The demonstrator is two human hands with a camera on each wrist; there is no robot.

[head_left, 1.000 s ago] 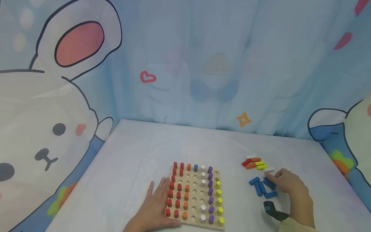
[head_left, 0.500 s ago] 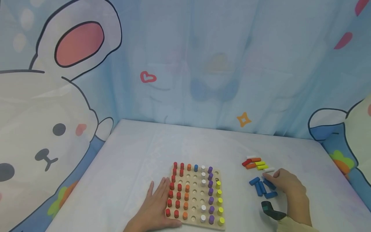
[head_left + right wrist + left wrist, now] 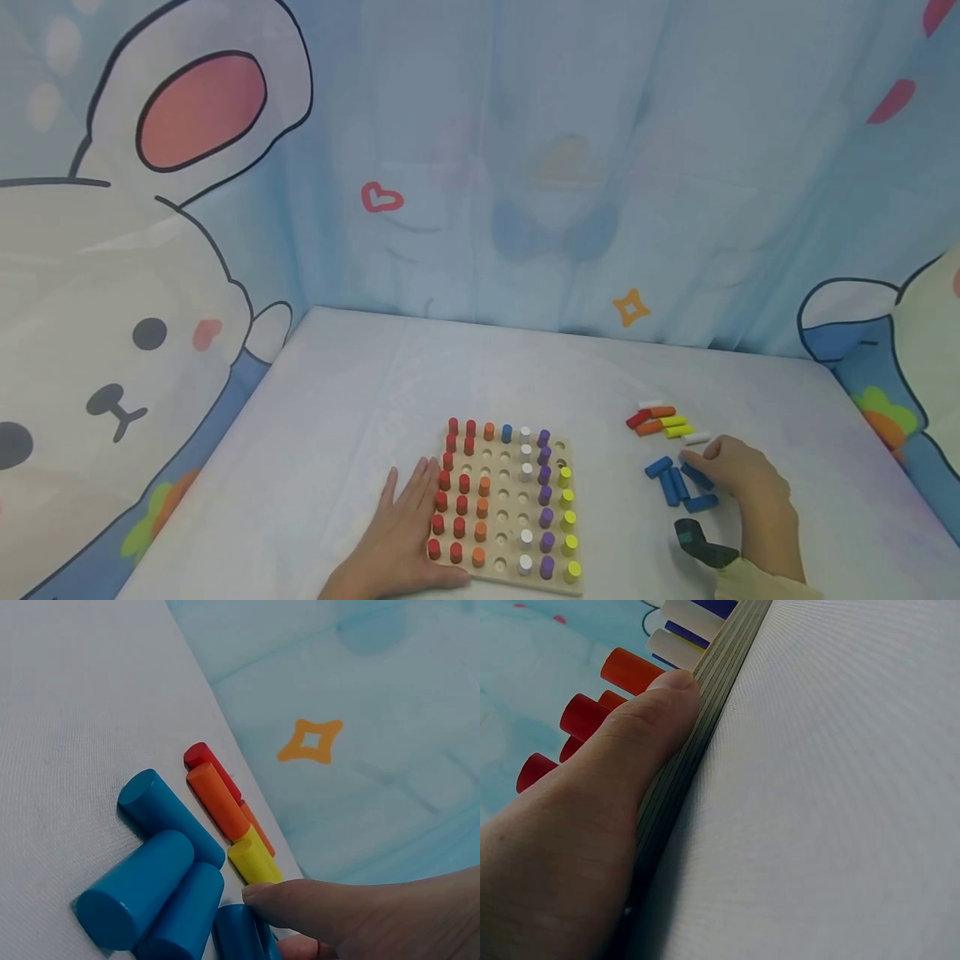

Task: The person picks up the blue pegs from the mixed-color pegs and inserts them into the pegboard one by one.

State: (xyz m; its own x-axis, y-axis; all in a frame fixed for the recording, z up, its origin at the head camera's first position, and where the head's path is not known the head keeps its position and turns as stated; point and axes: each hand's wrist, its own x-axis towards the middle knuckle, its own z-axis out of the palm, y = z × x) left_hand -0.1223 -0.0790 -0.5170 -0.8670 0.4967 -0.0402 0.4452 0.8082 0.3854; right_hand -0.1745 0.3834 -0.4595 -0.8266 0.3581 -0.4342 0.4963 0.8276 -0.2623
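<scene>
A wooden pegboard lies on the table, holding rows of red, orange, white, purple and yellow pegs and one blue peg. My left hand rests along its left side with straight fingers, and the thumb lies against the near edge. To the right of the board is a loose cluster of blue pegs. My right hand reaches down there, its thumb and fingers pinching the end of one blue peg. That peg lies among the others, partly hidden by the hand.
Behind the blue pegs lies a small pile with a red peg, orange pegs, yellow pegs and a white peg. A dark wrist device sits at the right sleeve. A printed curtain hangs behind the table.
My right hand has shifted slightly left, its fingertips closer over the blue peg. The left hand and the pegs stay where they were.
</scene>
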